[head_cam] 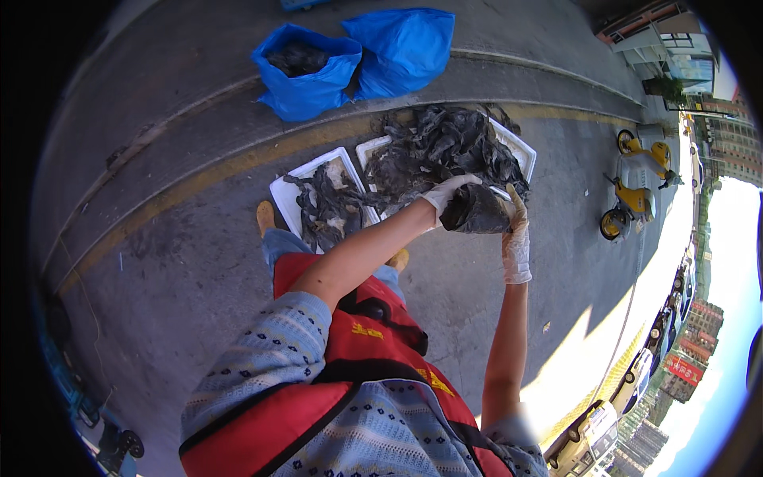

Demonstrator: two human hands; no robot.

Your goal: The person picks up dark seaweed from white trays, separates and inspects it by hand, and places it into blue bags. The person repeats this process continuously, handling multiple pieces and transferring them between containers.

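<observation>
A dark, limp, skin-like sheet (477, 210) is stretched between my hands, above the near edge of the larger tray. My left hand (448, 192), in a thin white glove, grips its left side. My right hand (517, 217), also gloved, pinches its right edge with the thumb raised. Beyond them, a heap of similar dark, wet-looking pieces (459, 134) overfills a white foam tray (524, 156). To the left, a second white tray (285, 200) holds a smaller pile of dark pieces (328, 203) with pale patches. What the material is, I cannot tell.
Two blue sacks stand beyond the trays; the left sack (304, 98) gapes with dark material inside, and the right sack (405, 53) is beside it. A low step (536, 80) runs behind. Yellow scooters (635, 197) are parked at the right. My yellow shoes (265, 216) are close to the left tray.
</observation>
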